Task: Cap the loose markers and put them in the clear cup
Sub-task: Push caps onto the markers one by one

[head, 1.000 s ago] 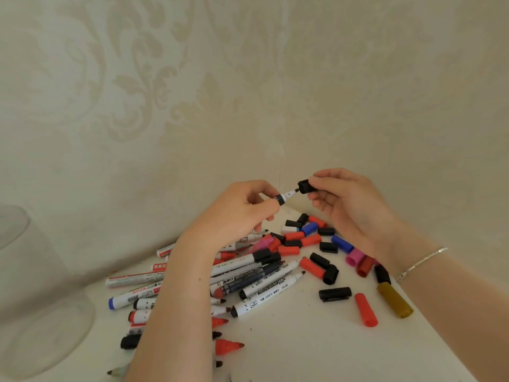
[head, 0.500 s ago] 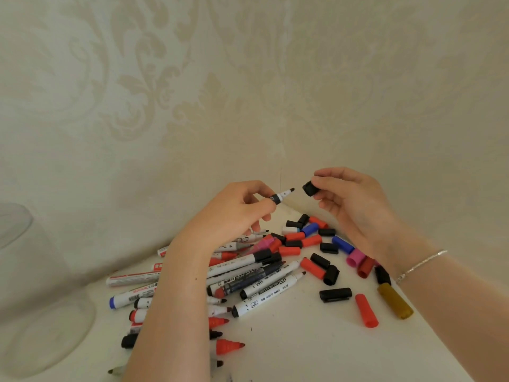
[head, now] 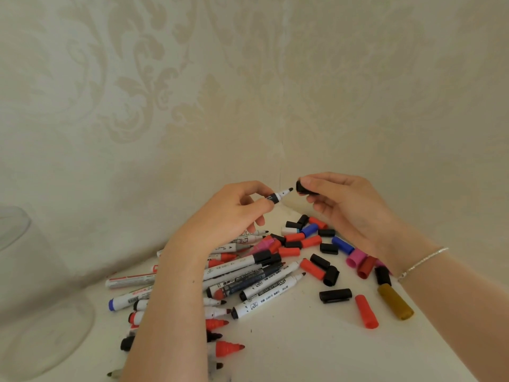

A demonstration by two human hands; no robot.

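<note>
Above white table (head: 289, 340), left hand (head: 231, 216) pinches marker (head: 279, 195), right hand (head: 344, 205) pinches black cap (head: 301, 187) just beside.

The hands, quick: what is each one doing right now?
Left hand: grips an uncapped marker, tip pointing right.
Right hand: pinches a black cap, just clear of the tip.

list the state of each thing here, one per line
left hand: grips the black marker
black marker: uncapped, tip toward the cap
right hand: pinches the black cap
black cap: off, just clear of the tip
clear cup: no markers visible inside
marker pile: mostly uncapped
</note>
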